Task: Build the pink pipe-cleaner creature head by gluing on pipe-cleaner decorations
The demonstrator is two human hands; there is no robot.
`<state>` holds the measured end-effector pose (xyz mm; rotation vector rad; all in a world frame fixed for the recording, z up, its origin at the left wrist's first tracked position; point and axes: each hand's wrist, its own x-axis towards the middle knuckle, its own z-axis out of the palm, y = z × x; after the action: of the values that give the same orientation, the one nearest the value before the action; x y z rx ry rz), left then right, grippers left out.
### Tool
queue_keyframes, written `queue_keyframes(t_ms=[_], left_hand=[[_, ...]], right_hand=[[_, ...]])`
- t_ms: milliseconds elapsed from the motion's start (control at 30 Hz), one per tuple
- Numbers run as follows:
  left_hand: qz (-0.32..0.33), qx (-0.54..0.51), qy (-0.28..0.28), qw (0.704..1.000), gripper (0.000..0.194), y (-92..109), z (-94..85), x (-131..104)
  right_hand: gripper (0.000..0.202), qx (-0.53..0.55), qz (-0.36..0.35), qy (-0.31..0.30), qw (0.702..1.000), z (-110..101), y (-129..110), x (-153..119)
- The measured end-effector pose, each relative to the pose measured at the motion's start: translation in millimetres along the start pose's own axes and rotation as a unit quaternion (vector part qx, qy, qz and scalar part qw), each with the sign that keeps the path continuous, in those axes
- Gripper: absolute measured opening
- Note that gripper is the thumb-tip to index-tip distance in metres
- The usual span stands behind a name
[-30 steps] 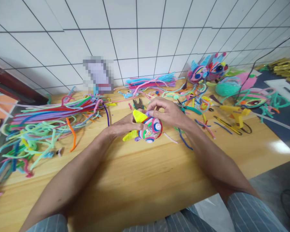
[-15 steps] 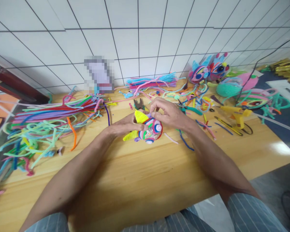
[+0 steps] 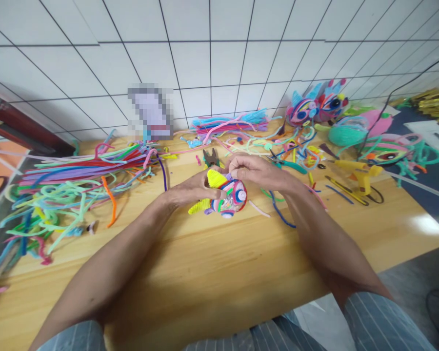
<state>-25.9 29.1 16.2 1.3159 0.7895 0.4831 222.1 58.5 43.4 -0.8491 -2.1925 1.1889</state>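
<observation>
Above the middle of the table, a colourful pipe-cleaner animal head (image 3: 229, 199) is held between both hands. It has yellow ears, coiled blue-and-white eyes and purple bits beside the ears. My left hand (image 3: 192, 189) is closed around its left side, with the thumb across the front. My right hand (image 3: 254, 170) pinches at the purple pipe-cleaner piece (image 3: 229, 178) by the upper yellow ear (image 3: 216, 179); some of its fingertips are hidden behind the head. Just beyond my hands lie dark-jawed pliers (image 3: 210, 157), and green-handled pliers (image 3: 292, 166) lie to the right.
Loose pipe cleaners (image 3: 58, 195) pile up at the left, and a bundle (image 3: 230, 122) lies along the tiled wall. Two finished-looking animal heads (image 3: 302, 111) stand at the back right. A yellow glue gun (image 3: 358, 175) and a yellow cutter (image 3: 346, 190) lie at the right.
The animal head has shifted slightly right and turned a little in my hands. My right hand has lowered slightly, its fingers still at the purple piece.
</observation>
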Motion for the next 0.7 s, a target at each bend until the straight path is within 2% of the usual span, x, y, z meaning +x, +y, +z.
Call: queue_keyframes(t_ms=[133, 433, 600, 700], left_hand=[[0.000, -0.020, 0.006, 1.000, 0.063, -0.1, 2.4, -1.2], [-0.004, -0.019, 0.010, 1.000, 0.065, -2.4, 1.5, -0.3], [0.012, -0.004, 0.017, 1.000, 0.061, -1.1, 0.4, -0.1], [0.012, -0.004, 0.021, 1.000, 0.060, 1.5, 0.9, 0.1]], right_hand=[[0.019, 0.030, 0.030, -0.007, 0.999, -3.5, 1.7, -1.6], [0.022, 0.088, 0.039, -0.013, 0.995, -3.6, 6.5, -1.0], [0.019, 0.129, 0.055, 0.005, 0.990, -0.7, 6.9, -0.4], [0.019, 0.152, 0.056, 0.036, 0.986, 0.4, 5.9, -0.6]])
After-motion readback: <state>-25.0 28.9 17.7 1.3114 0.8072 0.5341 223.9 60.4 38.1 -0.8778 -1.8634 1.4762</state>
